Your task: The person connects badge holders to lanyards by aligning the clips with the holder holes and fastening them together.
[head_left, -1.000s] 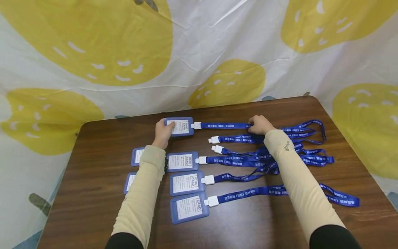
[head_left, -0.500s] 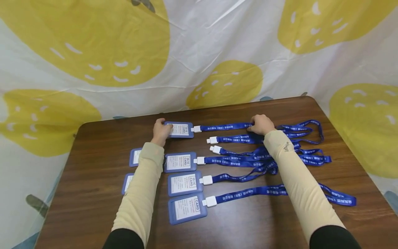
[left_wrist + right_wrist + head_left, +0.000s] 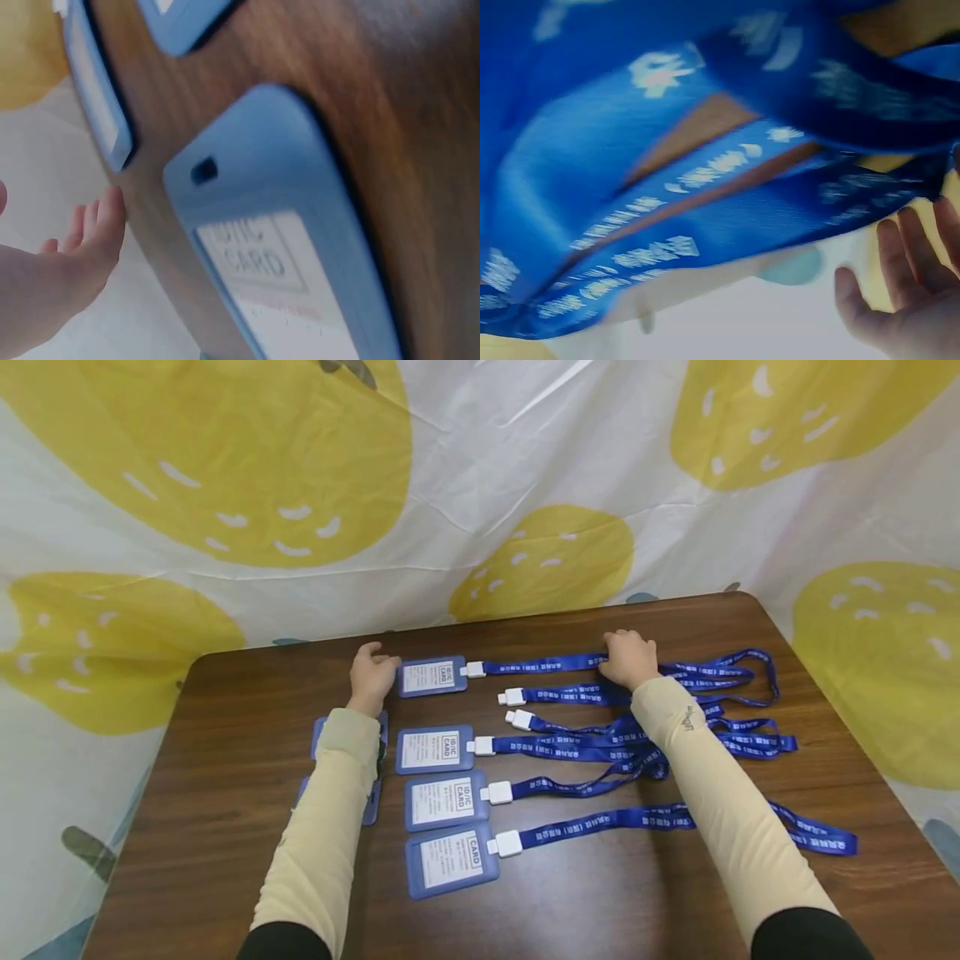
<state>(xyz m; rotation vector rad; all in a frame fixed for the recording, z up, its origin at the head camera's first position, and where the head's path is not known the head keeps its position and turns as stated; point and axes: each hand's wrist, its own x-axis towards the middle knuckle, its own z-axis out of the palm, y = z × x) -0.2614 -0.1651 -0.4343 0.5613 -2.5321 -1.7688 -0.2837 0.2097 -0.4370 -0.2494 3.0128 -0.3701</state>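
Observation:
My left hand (image 3: 372, 679) is just left of the far blue badge holder (image 3: 432, 677), its fingers loosely extended and holding nothing. In the left wrist view that hand (image 3: 71, 274) is apart from the holders. A white clip (image 3: 476, 670) joins the far holder to a blue printed lanyard (image 3: 543, 665). Over this lanyard's middle is my right hand (image 3: 630, 657). The right wrist view shows its fingers (image 3: 895, 255) spread beside the straps, with none pinched. Under my left forearm lie two loose badge holders (image 3: 382, 731), partly covered by the sleeve.
Three more badge holders with lanyards lie in a column nearer me, the closest (image 3: 452, 862) at the front. Two lanyards end in bare white clips (image 3: 512, 697). Straps overlap under my right forearm. The wooden table (image 3: 247, 735) meets a fruit-print curtain (image 3: 315, 602) behind.
My left hand has let go of the far badge holder and moved left. The holder now lies on the table. My right hand has risen slightly off the lanyard, its fingers loosened.

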